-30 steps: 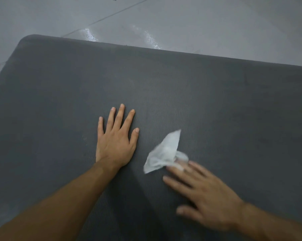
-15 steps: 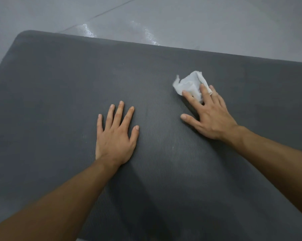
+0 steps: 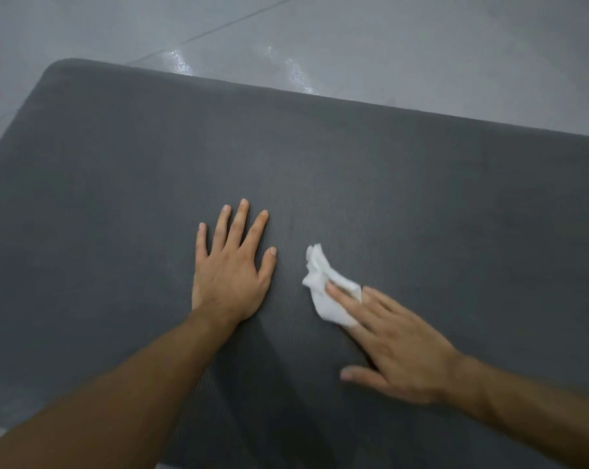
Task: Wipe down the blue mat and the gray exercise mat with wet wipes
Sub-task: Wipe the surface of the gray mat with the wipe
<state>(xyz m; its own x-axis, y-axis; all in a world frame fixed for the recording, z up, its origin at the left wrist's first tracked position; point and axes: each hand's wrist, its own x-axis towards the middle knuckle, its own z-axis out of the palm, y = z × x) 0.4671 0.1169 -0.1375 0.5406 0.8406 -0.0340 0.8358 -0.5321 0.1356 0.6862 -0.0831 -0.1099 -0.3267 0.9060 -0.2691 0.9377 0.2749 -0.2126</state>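
Head camera looks down on the gray exercise mat point(image 3: 421, 204), which lies flat on a pale tiled floor point(image 3: 388, 45) and fills most of the frame. Its rounded far-left corner and its straight far edge both show against the tiles. Glossy streaks mark the floor just beyond that edge.

The left hand point(image 3: 230, 275) lies palm down near the middle of the mat. Its fingers are straight, slightly spread and point away from the person, and the thumb is out to the right. The left forearm runs back from it toward the lower left corner, with the wrist roughly in line with the arm.

The right hand point(image 3: 401, 350) is also palm down on the mat, to the right of the left hand and nearer the person. It is angled so that its extended fingers point(image 3: 340, 296) point up and to the left. The thumb is stretched out low on the left side of the hand and lies against the mat. The hand is somewhat blurred.

A crumpled white wet wipe point(image 3: 322, 289) lies on the mat between the two hands, apart from the left thumb. The right fingertips lie over its near end and press it flat to the surface, while its far end bunches up free of the fingers. The right forearm leaves the frame at the right edge.
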